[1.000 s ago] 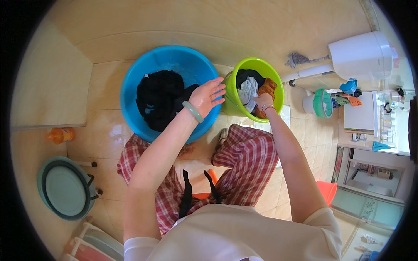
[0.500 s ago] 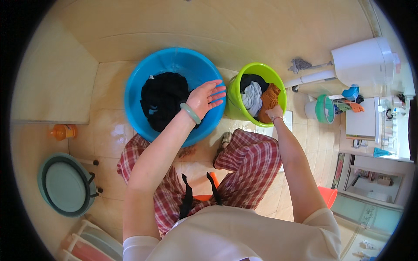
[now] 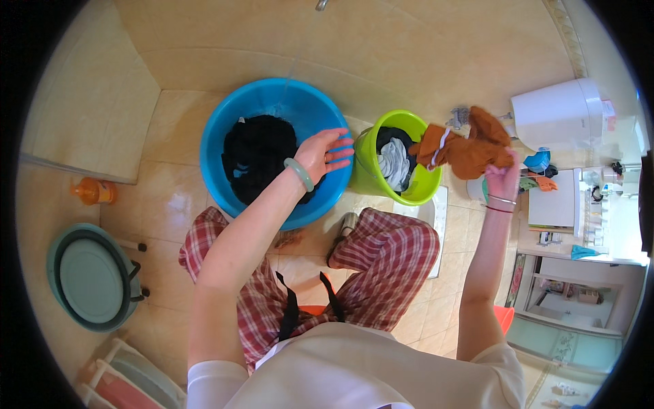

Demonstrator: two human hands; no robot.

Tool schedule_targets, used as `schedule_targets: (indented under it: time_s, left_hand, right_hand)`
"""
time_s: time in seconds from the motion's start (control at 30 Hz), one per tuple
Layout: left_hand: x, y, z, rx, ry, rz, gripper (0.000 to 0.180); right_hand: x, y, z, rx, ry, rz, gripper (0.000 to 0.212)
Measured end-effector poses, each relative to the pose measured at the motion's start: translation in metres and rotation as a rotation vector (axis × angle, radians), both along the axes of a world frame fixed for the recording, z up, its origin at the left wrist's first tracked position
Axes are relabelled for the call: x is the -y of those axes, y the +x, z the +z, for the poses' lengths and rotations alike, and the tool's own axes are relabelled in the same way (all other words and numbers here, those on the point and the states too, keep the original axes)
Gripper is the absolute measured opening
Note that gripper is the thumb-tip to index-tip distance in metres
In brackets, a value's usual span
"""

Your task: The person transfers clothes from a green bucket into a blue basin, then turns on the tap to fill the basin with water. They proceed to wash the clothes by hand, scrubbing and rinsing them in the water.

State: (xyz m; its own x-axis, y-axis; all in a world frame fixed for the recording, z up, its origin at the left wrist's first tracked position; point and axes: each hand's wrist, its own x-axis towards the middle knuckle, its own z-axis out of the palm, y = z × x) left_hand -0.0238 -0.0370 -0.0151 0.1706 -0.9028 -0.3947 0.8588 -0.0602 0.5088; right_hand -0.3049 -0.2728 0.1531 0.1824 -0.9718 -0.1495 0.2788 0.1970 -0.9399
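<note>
My right hand (image 3: 503, 176) grips a brown garment (image 3: 470, 151) with a pale band on it, held up to the right of the lime green bucket (image 3: 427, 194). Grey-white cloth (image 3: 393, 163) and dark cloth (image 3: 395, 136) lie inside that bucket. Fingers stretched out and nothing in them, my left hand (image 3: 321, 155) is over the right side of a large blue basin (image 3: 317, 102). Black clothes (image 3: 259, 153) are heaped in the basin, with water beside them.
A tap (image 3: 321, 5) above the basin lets down a thin stream. To the left are an orange bottle (image 3: 94, 191) and a folded grey-green basin (image 3: 92, 283) against the wall. A white toilet tank (image 3: 557, 114) stands at right, past a floor squat pan (image 3: 439, 225).
My right hand has lifted the brown garment out of the green bucket and moved it up and to the right. The left hand has stayed nearly in place over the basin.
</note>
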Motion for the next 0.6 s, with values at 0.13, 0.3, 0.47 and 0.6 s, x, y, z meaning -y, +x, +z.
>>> schedule_targets:
  time_s: [0.13, 0.3, 0.47, 0.6]
  left_hand:
    - [-0.011, -0.001, 0.001, -0.080, 0.073, 0.038, 0.049]
    - [-0.024, 0.006, 0.023, -0.346, -0.006, 0.104, 0.057]
    - [-0.043, 0.010, -0.038, -0.081, 0.252, 0.200, 0.032]
    - [-0.052, 0.013, -0.041, 0.110, 0.363, 0.328, 0.021]
  right_hand:
    - [-0.089, 0.088, 0.049, 0.035, -0.098, 0.057, 0.022]
    - [-0.104, 0.114, 0.004, -0.687, -0.396, 0.514, 0.028]
    - [-0.114, 0.157, -0.061, -0.464, -0.404, 0.505, 0.027]
    - [-0.080, 0.160, -0.122, -0.643, -0.455, 0.663, 0.025]
